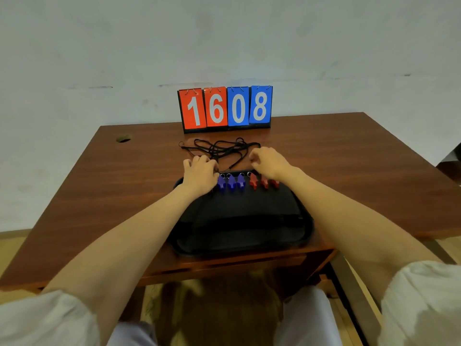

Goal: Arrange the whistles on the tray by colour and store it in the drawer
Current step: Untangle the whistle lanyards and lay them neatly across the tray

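A black tray (239,221) lies on the wooden table near its front edge. Along the tray's far rim stand three blue whistles (231,182) in a row and, to their right, three red whistles (262,181), each with a small metal ring. Their black cords (219,149) lie tangled on the table beyond the tray. My left hand (199,174) rests at the tray's far left corner, fingers curled over the cords just left of the blue whistles. My right hand (268,161) hovers over the red whistles with its fingers curled; whether it pinches a cord is hidden.
A flip scoreboard (225,108) reading 1608 stands at the table's back edge against the wall. A cable hole (123,139) sits at the table's back left. A drawer front (224,264) shows under the table's edge, below the tray.
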A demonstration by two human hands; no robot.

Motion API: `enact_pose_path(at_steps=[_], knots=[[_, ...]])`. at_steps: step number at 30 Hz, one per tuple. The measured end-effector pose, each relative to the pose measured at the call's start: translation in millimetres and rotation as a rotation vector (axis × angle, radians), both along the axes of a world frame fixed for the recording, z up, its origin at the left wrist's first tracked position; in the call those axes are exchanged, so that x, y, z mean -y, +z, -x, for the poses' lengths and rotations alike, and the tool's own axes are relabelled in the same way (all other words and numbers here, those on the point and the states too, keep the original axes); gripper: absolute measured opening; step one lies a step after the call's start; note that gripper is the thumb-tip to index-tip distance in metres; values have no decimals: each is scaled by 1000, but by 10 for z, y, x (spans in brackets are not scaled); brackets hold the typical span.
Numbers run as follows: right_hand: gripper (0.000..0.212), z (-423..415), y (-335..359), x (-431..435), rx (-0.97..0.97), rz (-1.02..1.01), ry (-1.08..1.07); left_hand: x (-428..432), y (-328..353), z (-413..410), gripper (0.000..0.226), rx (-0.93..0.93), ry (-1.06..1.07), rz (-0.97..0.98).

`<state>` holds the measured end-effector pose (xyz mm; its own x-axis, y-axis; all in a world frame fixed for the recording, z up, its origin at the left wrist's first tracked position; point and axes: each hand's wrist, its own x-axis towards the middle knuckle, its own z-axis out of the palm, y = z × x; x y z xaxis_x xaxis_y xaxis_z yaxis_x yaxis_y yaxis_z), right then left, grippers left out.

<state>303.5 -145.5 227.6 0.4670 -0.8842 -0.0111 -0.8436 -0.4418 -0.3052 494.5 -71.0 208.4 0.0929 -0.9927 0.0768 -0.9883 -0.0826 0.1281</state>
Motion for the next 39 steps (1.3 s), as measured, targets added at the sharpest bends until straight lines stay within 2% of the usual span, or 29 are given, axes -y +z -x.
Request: enact_pose_path(at_steps=[4, 9, 15, 18, 21, 24, 26, 29, 33, 36, 39], knots=[[34, -250, -73, 359, 4, -55, 36, 403, -17, -184, 31, -5, 0, -60], [44, -534, -329, 724, -118, -110, 130, 818, -201, -350, 39, -45, -72, -137], [23, -697, -515, 951, -289, -79, 253, 1064, -463, -473, 43, -70, -147, -257], [23, -703, -586, 1020, -308, 5, 257, 1100, -527, -511, 47, -52, -118, -283], [21, -677, -608, 1037, -205, -27, 214, 1128, -550, -540, 48, -12, -83, -263], [8, -658, -519, 1001, 98, -128, 61, 1140, -521, -557, 46, -15, -71, -266], [6, -650, -368, 956, 263, -98, 0, 1142, -463, -537, 46, -96, -51, -248], [22, -649, -26, 894, 431, -79, -2, 1146, -266, -429, 48, -284, -47, -141], [19, -677, 456, 842, 532, -50, 33, 1142, 220, -155, 51, -723, -117, 31], [15, -687, 810, 763, 595, 39, 49, 1145, 606, 12, 33, -969, -154, 143], [13, -660, 1188, 712, 747, 93, 23, 1158, 910, 43, 13, -1111, -128, 245]])
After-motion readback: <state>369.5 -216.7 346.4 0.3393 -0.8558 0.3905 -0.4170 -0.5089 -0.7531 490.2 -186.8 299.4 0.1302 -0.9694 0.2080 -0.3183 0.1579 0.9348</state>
